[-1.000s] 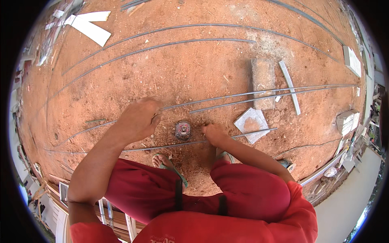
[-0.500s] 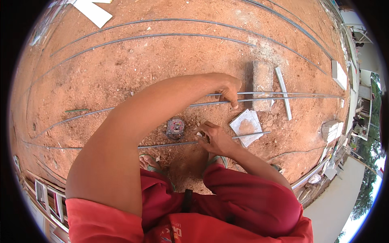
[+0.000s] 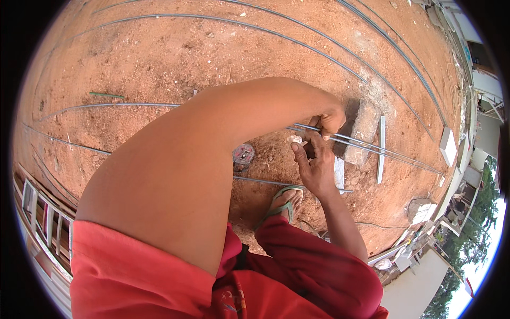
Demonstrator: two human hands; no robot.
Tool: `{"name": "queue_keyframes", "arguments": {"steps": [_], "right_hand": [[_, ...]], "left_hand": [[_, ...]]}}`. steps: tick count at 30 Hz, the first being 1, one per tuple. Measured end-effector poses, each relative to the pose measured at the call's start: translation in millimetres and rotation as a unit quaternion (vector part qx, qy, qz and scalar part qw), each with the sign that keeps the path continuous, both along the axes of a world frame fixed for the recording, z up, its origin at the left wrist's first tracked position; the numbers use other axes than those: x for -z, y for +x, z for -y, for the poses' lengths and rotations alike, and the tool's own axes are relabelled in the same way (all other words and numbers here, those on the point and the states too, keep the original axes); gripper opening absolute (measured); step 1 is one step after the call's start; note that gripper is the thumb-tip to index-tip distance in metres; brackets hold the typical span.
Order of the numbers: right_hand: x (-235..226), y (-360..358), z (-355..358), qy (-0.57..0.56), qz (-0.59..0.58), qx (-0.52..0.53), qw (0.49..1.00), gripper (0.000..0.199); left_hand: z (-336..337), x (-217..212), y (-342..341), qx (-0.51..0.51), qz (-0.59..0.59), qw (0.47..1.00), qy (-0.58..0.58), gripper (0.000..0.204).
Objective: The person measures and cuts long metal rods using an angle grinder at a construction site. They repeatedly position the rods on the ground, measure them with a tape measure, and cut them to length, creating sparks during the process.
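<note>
Two thin grey steel rods [image 3: 358, 145] run side by side across the dirt and over a concrete block [image 3: 366, 125]. My left hand [image 3: 332, 118] reaches over from the left, its fingers curled down around a rod at the near side of the block. Just below it, my right hand [image 3: 317, 165] is raised, thumb and fingers bent around a small whitish lump [image 3: 296, 139]; its kind I cannot make out. My right fingertips are close to the rods, and whether they touch is hidden. A pale slab [image 3: 339, 171] lies partly behind the right hand.
Another rod [image 3: 265, 182] lies closer to my sandalled foot [image 3: 289, 201]. A round reddish-grey object [image 3: 244, 154] sits beside my left arm. Beyond the block lies a white strip [image 3: 381, 150]. Longer rods [image 3: 297, 37] curve across the far dirt. A white block [image 3: 448, 146] stands at right.
My right hand has moved up and right with the whitish lump, from near the closer rod to beside my left hand. The left hand has shifted right along the rods as the view turned.
</note>
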State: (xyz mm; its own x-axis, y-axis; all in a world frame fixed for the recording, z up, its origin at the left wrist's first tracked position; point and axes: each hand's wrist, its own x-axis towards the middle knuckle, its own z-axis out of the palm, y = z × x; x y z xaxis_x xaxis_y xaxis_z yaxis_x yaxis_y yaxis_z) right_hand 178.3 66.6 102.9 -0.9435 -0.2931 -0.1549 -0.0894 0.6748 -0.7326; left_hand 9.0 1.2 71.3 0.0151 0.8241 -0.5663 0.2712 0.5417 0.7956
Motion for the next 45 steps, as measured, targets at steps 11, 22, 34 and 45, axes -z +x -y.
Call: {"name": "queue_keyframes", "arguments": {"steps": [11, 22, 34, 45], "right_hand": [[34.6, -55.3, 24.1, 0.014, -0.111, -0.166, 0.98, 0.02], [38.6, -63.7, 25.2, 0.077, -0.167, -0.265, 0.946, 0.027], [59.1, -64.2, 26.2, 0.127, -0.234, -0.246, 0.932, 0.03], [17.5, 15.2, 20.2, 0.001, -0.034, -0.243, 0.969, 0.028]], "left_hand": [[0.4, 14.8, 2.7, -0.008, 0.061, 0.997, 0.043, 0.02], [-1.3, 20.7, 3.3, -0.011, 0.092, 0.993, 0.066, 0.021], [2.3, 30.8, 6.7, -0.016, 0.109, 0.992, 0.064, 0.022], [-1.2, 54.3, -0.9, -0.056, 0.18, 0.982, 0.006, 0.023]]}}
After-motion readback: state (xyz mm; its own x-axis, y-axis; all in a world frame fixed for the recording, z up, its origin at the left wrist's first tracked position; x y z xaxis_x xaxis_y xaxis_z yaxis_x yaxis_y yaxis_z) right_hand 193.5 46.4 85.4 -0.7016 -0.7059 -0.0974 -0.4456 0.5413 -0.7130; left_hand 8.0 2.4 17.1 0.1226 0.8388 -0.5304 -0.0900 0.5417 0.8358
